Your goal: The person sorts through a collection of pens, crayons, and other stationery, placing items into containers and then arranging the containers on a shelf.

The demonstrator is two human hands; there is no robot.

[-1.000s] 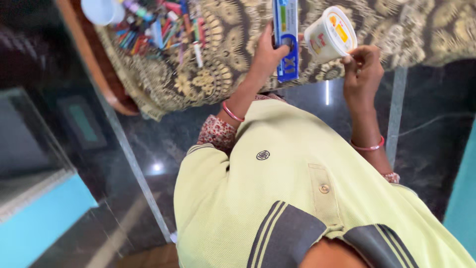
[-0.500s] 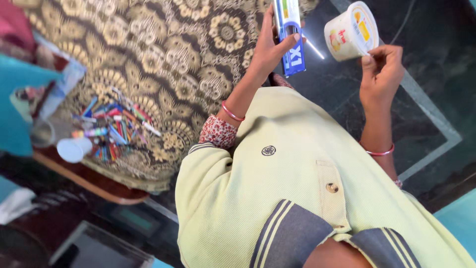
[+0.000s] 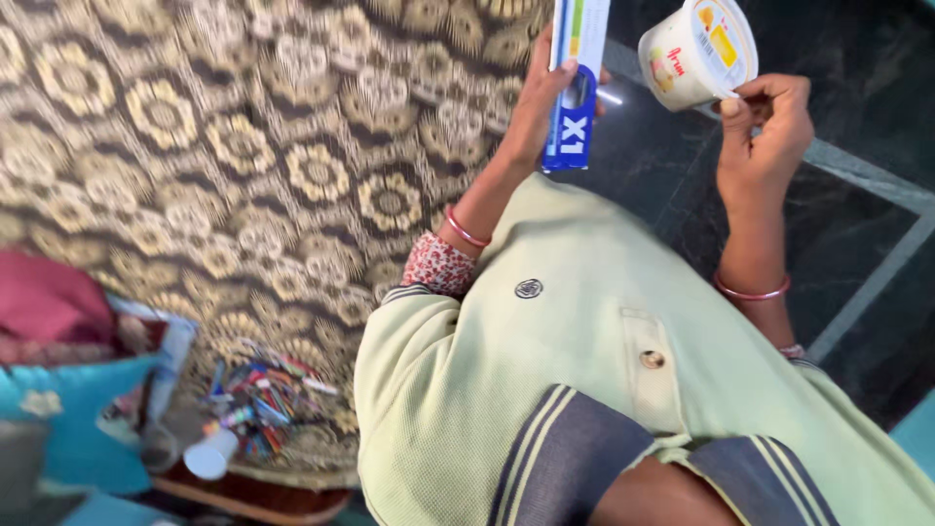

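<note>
My left hand (image 3: 536,102) grips a long blue and white box (image 3: 575,83) upright, above the edge of a patterned brown and gold cloth (image 3: 243,166). My right hand (image 3: 765,127) holds a round cream plastic tub (image 3: 696,51) by its rim, the lidded top turned toward me, over the dark stone floor (image 3: 857,224). The two hands are apart, with box and tub side by side. Pink bangles sit on both wrists. My light green shirt fills the lower middle of the view.
A heap of coloured pens and crayons (image 3: 258,399) lies on the cloth at lower left beside a white cup (image 3: 209,455). A teal and maroon cushion (image 3: 68,390) sits at the left edge. A pale strip crosses the floor at right.
The view has swung round: the cloth now fills the left side and the pen heap has moved to the lower left. Both hands keep their hold on box and tub.
</note>
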